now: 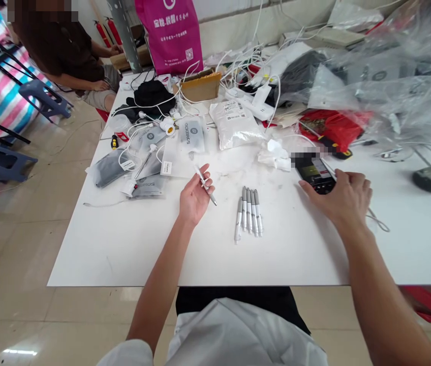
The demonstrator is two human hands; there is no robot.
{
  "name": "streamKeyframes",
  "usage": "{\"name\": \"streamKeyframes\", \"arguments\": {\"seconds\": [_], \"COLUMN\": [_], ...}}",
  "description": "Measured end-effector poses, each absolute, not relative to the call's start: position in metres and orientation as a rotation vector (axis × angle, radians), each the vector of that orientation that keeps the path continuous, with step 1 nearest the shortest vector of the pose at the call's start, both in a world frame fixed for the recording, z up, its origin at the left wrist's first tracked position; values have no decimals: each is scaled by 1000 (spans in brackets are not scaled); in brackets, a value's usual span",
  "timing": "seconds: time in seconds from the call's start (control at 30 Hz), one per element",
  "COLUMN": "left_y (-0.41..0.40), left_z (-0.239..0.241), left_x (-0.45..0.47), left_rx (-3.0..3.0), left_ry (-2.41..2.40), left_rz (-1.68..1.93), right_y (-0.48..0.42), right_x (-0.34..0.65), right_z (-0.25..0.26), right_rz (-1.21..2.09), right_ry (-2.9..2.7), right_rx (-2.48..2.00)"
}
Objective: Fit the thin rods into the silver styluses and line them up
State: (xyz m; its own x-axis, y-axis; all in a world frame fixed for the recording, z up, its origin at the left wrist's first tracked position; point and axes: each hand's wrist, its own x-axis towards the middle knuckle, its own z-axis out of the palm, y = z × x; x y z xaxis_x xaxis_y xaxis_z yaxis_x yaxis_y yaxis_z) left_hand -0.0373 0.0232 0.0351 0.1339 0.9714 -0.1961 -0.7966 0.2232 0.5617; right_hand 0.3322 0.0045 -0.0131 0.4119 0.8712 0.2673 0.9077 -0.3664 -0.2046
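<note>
My left hand [194, 203] is turned palm up over the middle of the table, its fingers curled around a white pen [205, 185] with a grey tip pointing down to the right. Several similar white and grey pens [249, 211] lie side by side on the tabletop, between my two hands. Farther right, my right hand [348, 198] grips a black phone [315, 174] with a lit screen, thumb at its near left edge and fingers along its right side. Part of the phone is blurred out, and a pale cable [377, 219] runs out near my wrist.
Flat packages [191, 134] and tangled white cables [139, 145] crowd the back left of the white table [124, 254]. A white parcel [236, 124], a cardboard box [200, 86] and plastic bags [387, 96] stand behind. A seated person [66, 56] is at the far left.
</note>
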Motion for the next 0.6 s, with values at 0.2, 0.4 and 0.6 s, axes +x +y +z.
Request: {"name": "streamKeyframes", "arguments": {"seconds": [0.2,0.4,0.6], "left_y": [24,24,24], "left_z": [32,26,21], "left_x": [-38,-41,-39], "left_rx": [386,448,585], "left_ry": [610,568,647], "left_rz": [1314,1323,1387], "right_y": [51,65,61], "right_x": [341,345,343], "right_z": [-2,-3,-7], "right_rz": [63,205,226], "right_ry": [-1625,-1496,-1401], "right_rx": [-2532,-2560,-2549]}}
